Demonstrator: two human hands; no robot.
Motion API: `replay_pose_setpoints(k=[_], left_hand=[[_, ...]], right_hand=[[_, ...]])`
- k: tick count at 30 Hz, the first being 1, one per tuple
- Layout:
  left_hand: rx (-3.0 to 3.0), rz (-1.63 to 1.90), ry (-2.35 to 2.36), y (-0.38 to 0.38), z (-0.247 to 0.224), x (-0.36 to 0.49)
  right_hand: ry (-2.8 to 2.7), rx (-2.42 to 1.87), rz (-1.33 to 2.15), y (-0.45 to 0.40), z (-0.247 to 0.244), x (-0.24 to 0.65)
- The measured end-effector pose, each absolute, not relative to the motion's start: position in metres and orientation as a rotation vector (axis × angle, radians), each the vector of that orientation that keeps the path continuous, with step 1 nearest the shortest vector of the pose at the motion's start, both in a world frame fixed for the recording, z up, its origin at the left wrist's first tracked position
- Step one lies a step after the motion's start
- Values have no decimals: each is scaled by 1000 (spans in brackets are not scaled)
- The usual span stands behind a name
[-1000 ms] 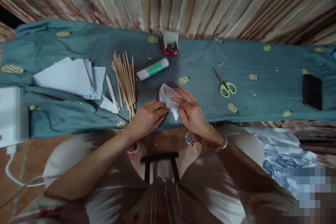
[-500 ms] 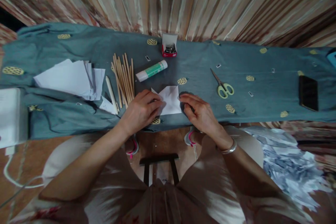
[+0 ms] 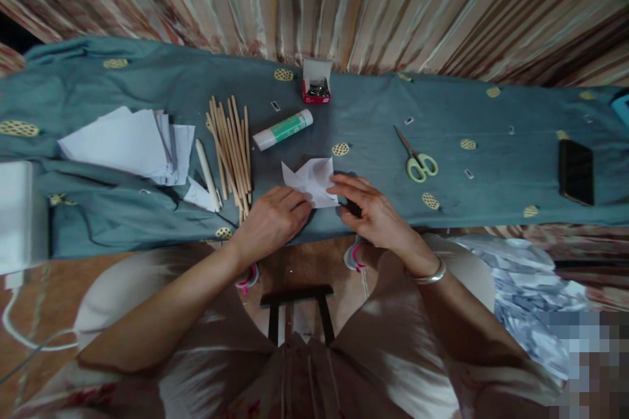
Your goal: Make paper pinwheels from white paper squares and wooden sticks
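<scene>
A small sheet of white paper (image 3: 318, 177) with folded, raised flaps lies on the cloth in front of me, its left corner pointing up. My left hand (image 3: 279, 215) is closed, with its curled fingers on the paper's lower left edge. The fingertips of my right hand (image 3: 366, 206) rest on the paper's right side; they are stretched out, and the thumb is apart from them below. Just beyond the paper is a green and white glue stick (image 3: 284, 129). A bundle of thin wooden sticks (image 3: 233, 150) lies left of it, close to my left hand.
Scissors with pale green handles (image 3: 417, 160) lie to the right, and farther off a dark phone (image 3: 576, 172). At the back stands an open red box (image 3: 316, 88) of small metal pieces. Left are a paper stack (image 3: 122, 144), a white pen-like tool (image 3: 206, 173) and a white device (image 3: 19, 216).
My right fingers have moved left from the paper's edge onto its right side. My left hand has slid down to the lower left edge. The view has shifted slightly.
</scene>
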State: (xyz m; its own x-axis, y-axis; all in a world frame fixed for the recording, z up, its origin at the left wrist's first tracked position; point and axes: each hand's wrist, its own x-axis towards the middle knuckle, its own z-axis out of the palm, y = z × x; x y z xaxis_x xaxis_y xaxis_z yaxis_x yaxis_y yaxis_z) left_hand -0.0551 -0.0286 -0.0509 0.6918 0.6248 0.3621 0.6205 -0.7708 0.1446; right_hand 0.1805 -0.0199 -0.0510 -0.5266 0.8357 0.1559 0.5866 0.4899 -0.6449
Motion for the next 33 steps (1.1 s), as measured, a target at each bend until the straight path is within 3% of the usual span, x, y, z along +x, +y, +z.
replay_pose_setpoints(k=[12, 33], left_hand=[[2893, 668, 950, -39, -52, -54], [2782, 612, 932, -40, -59, -50]], right_hand=[[-2041, -1168, 1027, -17, -56, 179], [-2135, -1283, 729, -15, -62, 158]])
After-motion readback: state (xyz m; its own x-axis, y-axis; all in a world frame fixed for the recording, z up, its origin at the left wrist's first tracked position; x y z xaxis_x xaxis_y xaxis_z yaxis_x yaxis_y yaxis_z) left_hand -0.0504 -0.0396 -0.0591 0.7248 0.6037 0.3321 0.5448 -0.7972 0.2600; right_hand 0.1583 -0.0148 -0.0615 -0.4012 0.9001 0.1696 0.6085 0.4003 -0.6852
